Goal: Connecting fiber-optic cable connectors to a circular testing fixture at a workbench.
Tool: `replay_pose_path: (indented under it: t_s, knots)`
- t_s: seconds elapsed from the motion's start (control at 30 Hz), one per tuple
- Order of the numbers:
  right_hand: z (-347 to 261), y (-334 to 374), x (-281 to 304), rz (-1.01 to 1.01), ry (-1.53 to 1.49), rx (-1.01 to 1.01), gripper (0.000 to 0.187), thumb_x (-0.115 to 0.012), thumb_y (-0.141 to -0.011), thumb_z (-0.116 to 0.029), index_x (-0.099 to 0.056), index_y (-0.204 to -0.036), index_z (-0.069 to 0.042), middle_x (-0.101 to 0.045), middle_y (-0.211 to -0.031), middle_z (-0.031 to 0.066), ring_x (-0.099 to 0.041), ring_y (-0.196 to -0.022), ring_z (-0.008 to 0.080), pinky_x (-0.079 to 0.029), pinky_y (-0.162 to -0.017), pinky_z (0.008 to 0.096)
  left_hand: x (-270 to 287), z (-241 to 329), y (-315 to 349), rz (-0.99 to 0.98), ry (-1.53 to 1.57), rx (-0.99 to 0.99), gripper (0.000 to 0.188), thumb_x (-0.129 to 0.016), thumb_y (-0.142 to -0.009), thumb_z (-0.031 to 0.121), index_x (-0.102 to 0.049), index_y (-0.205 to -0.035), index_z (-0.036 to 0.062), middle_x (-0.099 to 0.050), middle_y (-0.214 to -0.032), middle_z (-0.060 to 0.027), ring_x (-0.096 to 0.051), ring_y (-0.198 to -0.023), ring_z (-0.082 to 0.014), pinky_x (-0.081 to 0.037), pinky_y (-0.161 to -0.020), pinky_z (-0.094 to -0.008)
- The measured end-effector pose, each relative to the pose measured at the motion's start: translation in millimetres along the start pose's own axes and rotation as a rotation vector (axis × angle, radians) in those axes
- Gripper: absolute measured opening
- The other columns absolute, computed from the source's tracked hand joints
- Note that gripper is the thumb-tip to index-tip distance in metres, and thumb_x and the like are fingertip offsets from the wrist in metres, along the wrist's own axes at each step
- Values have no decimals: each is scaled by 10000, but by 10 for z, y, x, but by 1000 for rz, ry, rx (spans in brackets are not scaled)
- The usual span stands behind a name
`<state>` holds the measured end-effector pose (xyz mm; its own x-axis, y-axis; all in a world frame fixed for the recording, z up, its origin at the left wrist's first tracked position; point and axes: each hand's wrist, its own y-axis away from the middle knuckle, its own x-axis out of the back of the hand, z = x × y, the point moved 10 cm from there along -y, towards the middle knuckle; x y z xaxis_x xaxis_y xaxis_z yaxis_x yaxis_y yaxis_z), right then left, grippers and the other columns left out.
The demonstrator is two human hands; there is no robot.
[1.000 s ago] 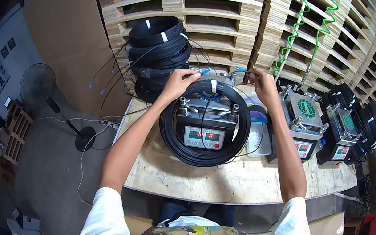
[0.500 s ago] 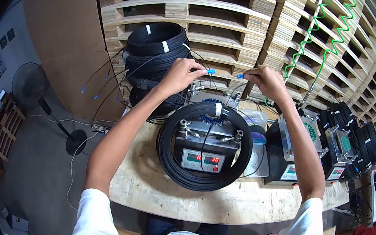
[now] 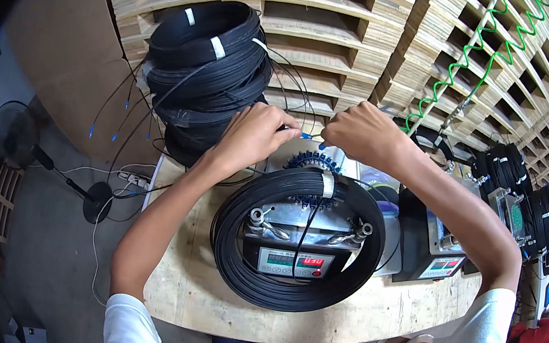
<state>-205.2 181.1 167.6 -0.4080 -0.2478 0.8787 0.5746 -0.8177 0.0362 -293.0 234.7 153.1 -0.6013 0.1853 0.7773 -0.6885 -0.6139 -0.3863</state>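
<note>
the left hand [image 3: 255,134] is nearly closed, thumb and forefinger pinching the blue plug [image 3: 305,136], which sticks out toward the other hand. the right hand [image 3: 363,133] is curled in, knuckles up, its fingertips closed on a small blue piece [image 3: 322,146] just beside that plug. both pieces are above the back of the machine [image 3: 301,234], near its ring of blue plugs [image 3: 312,161]. a black cable coil [image 3: 289,300] leans around the machine's front on the wooden table [image 3: 201,304].
</note>
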Motion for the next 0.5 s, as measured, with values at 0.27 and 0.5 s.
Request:
replay_pose_path:
  t_s: [0.27, 0.5]
  knots:
    - [-21, -93, 44, -9, -102, 5, 193, -716, -904, -224, -678, -975, -49, -697, -728, 101, -717, -734, 309, -545, -622, 427, -46, -91, 25, -39, -26, 20, 214, -703, -922, 220, -788, -1038, 61, -719, -859, -225, -707, -784, -393, -561, -731, -446]
    - [-78, -65, 4, -90, -140, -17, 125, -718, -894, -157, -701, -956, -49, -722, -831, 124, -722, -837, 319, -555, -694, 441, 11, -86, 89, -8, 9, -4, 231, -725, -904, 235, -790, -1027, 51, -730, -863, -166, -694, -782, -322, -528, -744, -414]
